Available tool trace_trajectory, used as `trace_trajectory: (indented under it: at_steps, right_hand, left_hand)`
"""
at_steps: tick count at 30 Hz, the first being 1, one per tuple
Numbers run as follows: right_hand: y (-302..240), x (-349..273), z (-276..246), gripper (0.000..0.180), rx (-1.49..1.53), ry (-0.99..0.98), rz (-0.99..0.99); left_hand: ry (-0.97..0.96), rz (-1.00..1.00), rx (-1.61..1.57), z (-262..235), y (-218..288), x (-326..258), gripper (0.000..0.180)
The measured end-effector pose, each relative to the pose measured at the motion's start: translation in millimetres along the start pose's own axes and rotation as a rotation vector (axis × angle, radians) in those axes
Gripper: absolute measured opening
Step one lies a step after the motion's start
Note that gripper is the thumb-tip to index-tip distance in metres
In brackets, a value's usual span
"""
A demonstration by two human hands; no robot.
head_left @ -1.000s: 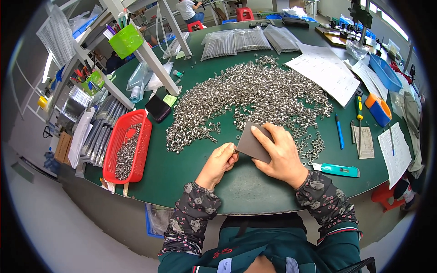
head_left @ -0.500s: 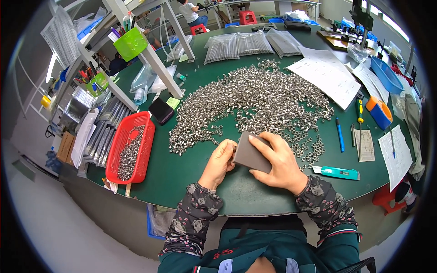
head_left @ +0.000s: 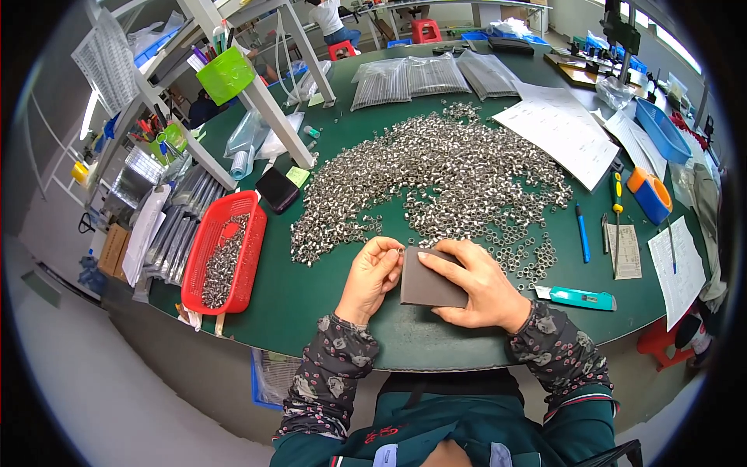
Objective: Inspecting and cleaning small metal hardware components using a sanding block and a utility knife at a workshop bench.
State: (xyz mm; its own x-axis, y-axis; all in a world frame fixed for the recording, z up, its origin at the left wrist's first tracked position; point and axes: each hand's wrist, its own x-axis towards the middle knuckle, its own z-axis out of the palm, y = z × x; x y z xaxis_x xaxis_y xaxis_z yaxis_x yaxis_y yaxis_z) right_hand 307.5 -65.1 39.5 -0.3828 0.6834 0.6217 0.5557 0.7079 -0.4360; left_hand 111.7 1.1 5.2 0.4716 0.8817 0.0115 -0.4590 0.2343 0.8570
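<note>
A small metal ring (head_left: 401,251) is held at the fingertips of the left hand (head_left: 369,279), just beside the upper left corner of a grey-brown rectangular block (head_left: 434,285). The block is gripped in the right hand (head_left: 489,292), in front of the palm and to the left of it, and is held over the green tabletop (head_left: 436,342). Behind both hands a broad pile of metal rings (head_left: 451,159) is spread, with a looser scatter reaching close to the right hand. A teal utility knife (head_left: 580,298) is laid to the right of that hand, apart from it.

The left hand is nearly closed: the ring is pinched between thumb and forefinger, and the other fingers are curled in toward the palm. The right hand is partly open around the block, with the forefinger laid along its upper face and the thumb set near its lower edge.

The curled fingers of the left hand are largely hidden behind its thumb side, and the underside of the block is not shown. The ring is too small for its surface to be made out, and whether it is touched by the block cannot be told. The forearms are covered by dark floral sleeves (head_left: 331,372).
</note>
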Motion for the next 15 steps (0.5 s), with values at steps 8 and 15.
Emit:
trace_trajectory:
  at_steps: [8, 15]
  right_hand:
    - [1.7, -1.3, 1.2, 0.068, 0.115, -0.045, 0.038]
    - [5.3, -3.1, 4.6, 0.065, 0.501, -0.064, 0.223]
  left_hand:
    - [-0.018, 0.037, 0.138, -2.1, 0.0, -1.1, 0.010]
    - [0.013, 0.117, 0.139, 5.0, -3.4, -2.6, 0.007]
